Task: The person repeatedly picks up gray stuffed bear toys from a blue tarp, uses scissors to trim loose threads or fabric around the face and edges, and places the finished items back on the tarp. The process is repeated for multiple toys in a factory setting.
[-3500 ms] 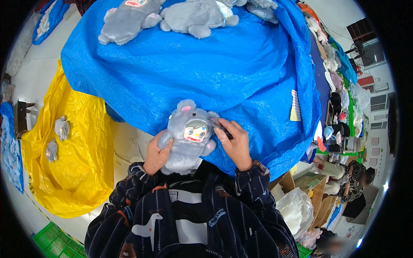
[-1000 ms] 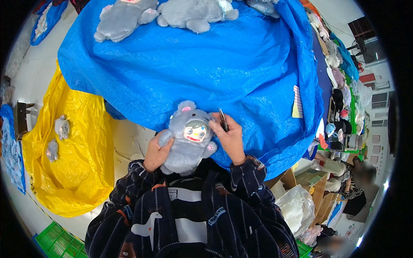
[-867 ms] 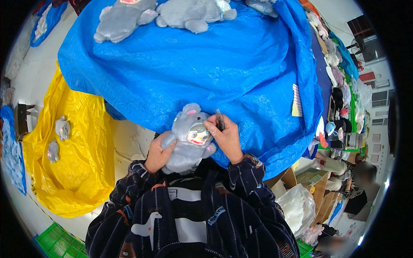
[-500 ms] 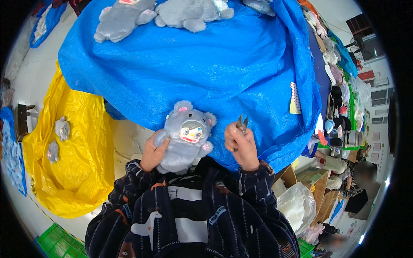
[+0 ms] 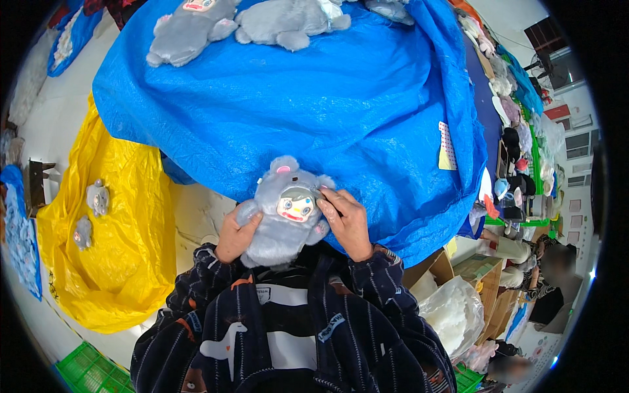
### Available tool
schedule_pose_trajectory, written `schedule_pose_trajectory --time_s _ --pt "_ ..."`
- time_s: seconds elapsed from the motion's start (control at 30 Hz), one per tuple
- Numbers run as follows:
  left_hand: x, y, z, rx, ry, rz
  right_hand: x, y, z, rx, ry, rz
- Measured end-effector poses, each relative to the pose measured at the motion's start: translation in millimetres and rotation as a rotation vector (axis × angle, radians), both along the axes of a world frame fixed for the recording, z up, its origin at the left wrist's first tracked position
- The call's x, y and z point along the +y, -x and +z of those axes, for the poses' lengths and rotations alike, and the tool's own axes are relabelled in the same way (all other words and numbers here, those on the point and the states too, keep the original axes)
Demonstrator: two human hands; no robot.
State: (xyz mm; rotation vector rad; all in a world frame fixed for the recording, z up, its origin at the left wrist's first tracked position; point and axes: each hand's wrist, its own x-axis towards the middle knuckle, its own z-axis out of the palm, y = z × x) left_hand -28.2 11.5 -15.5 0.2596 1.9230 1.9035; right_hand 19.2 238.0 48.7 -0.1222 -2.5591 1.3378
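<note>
A grey plush toy (image 5: 275,239) with bear ears and a doll face sits upright in front of my chest, at the near edge of the blue sheet. My left hand (image 5: 236,234) is closed around its side and arm, thumb in front. At the other side of the toy, my right hand (image 5: 346,221) has its fingers bent against the fur beside the face. The small metal snips in that hand are mostly hidden by the fingers and the fur.
Several grey plush toys (image 5: 285,25) lie at the far end of the blue sheet (image 5: 282,105). Two small plush pieces (image 5: 97,198) rest on a yellow sheet (image 5: 124,262) to the left. Cardboard boxes (image 5: 481,278) and a clear bag of white stuffing (image 5: 452,308) stand at right.
My right hand has moved left, bringing the snips from beside the toy to the edge of its face. My left hand keeps its hold, and the toy has barely shifted.
</note>
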Motion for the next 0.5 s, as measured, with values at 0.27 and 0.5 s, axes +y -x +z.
schedule_pose_trajectory --time_s 0.27,0.5 --pt "1.1 -0.3 1.2 0.051 0.034 -0.012 3.3 -1.6 5.5 -0.050 0.059 0.009" --pt "2.3 -3.5 2.0 0.048 0.036 -0.008 0.8 1.5 2.3 -0.007 0.066 -0.018"
